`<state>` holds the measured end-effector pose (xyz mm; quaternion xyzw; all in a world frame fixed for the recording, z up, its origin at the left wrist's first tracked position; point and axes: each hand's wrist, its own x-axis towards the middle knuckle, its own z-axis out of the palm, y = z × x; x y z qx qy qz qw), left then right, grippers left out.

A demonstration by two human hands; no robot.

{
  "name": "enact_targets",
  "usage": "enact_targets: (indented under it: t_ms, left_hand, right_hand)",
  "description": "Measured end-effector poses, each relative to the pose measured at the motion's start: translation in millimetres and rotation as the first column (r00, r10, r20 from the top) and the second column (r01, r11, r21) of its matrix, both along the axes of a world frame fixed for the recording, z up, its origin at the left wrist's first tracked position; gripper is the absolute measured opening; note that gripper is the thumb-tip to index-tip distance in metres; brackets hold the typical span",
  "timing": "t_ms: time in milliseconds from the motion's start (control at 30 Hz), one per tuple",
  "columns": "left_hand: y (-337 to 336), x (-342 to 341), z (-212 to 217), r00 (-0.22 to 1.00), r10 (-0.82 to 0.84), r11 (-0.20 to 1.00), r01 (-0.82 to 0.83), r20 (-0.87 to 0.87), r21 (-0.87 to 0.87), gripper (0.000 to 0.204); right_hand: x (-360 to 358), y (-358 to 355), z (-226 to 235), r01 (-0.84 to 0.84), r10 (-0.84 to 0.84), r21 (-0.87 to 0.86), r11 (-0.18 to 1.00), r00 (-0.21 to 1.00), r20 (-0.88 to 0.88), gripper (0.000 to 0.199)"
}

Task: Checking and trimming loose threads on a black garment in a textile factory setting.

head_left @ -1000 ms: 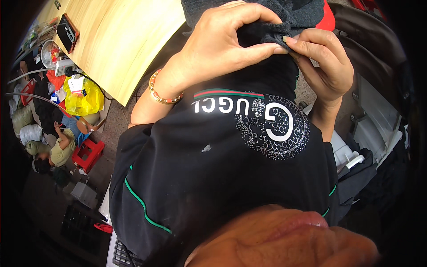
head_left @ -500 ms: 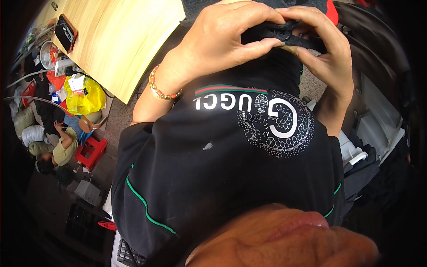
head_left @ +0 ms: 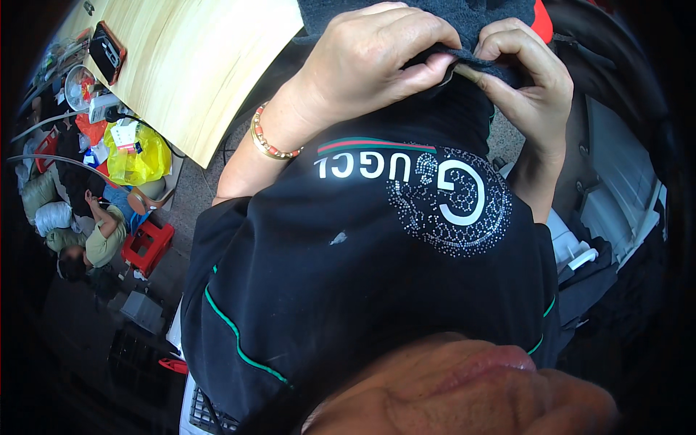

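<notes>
Near the top of the head view, a dark blue-grey piece of cloth, which looks like denim, is stretched between my hands. My left hand, with an orange and gold bracelet on its wrist, pinches the cloth's near edge between thumb and fingers. Close to its fingertips, my right hand grips the same edge with thumb and curled forefinger. The edge is folded over where the thumbs press it. Part of the cloth runs out of the picture at the top.
A light wooden table is at the upper left, with a phone-like dark device on it. Beyond lie a yellow plastic bag and a red stool; another person sits there. Grey-white machine parts are at the right.
The cloth has been turned between my fingers: a dark round button seen before is now hidden, and more of the cloth's face shows above. My right fingers have curled in more tightly.
</notes>
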<state>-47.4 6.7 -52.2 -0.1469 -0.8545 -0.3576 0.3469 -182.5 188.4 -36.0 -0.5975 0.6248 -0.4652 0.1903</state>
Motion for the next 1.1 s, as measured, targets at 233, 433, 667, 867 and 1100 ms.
enact_targets:
  t_ms: [233,433,667,867,1100]
  left_hand:
    - [-8,-17,10,0.865,0.141,0.911,-0.304,-0.482,-0.28,0.021]
    - [-17,17,-13,0.997,0.082,0.997,-0.082,0.011,-0.008,0.018]
    - [-56,69,-3,0.869,0.17,0.982,-0.107,0.464,-0.159,0.016]
    - [-41,82,18,0.644,-0.09,0.812,-0.395,0.76,0.43,0.014]
    - [8,36,40,0.763,-0.288,0.482,-0.406,0.578,0.776,0.014]
  right_hand:
    - [6,6,6,0.227,-0.227,-0.014,0.974,0.961,-0.16,0.028]
    - [-13,49,-16,0.289,-0.282,0.154,0.945,0.957,-0.067,0.027]
    - [-15,72,-30,0.407,-0.455,0.202,0.891,0.801,0.39,0.028]
    - [-15,75,-33,0.477,-0.443,-0.028,0.878,0.834,0.328,0.023]
    - [28,49,16,0.146,-0.185,-0.142,0.979,0.932,-0.312,0.035]
